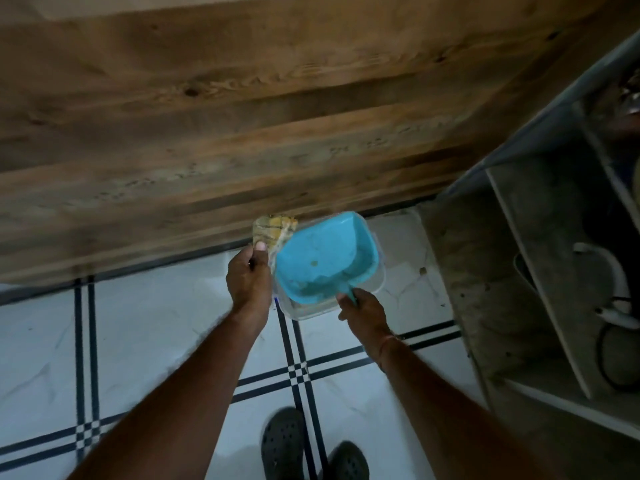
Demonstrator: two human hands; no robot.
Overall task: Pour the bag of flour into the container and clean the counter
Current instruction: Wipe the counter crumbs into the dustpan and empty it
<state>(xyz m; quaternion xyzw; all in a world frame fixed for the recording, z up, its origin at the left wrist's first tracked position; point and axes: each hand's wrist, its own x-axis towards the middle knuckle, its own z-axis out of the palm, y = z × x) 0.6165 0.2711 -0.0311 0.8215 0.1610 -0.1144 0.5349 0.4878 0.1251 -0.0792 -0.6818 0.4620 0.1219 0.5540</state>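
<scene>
A blue dustpan (325,259) hangs tilted just off the front edge of the wooden counter (242,116), with some pale flour lying in its lower end. My right hand (363,311) grips its short handle. Under the dustpan sits a clear plastic container (375,285), of which only the rim shows. My left hand (248,277) is shut on a yellowish cloth or sponge (273,228) pressed against the counter's edge, right beside the dustpan. No flour bag is in view.
A grey concrete shelf unit (519,271) stands at the right, holding cables and white fittings. Below is a white tiled floor (156,323) with dark blue lines. My feet in dark clogs (284,441) stand close to the counter.
</scene>
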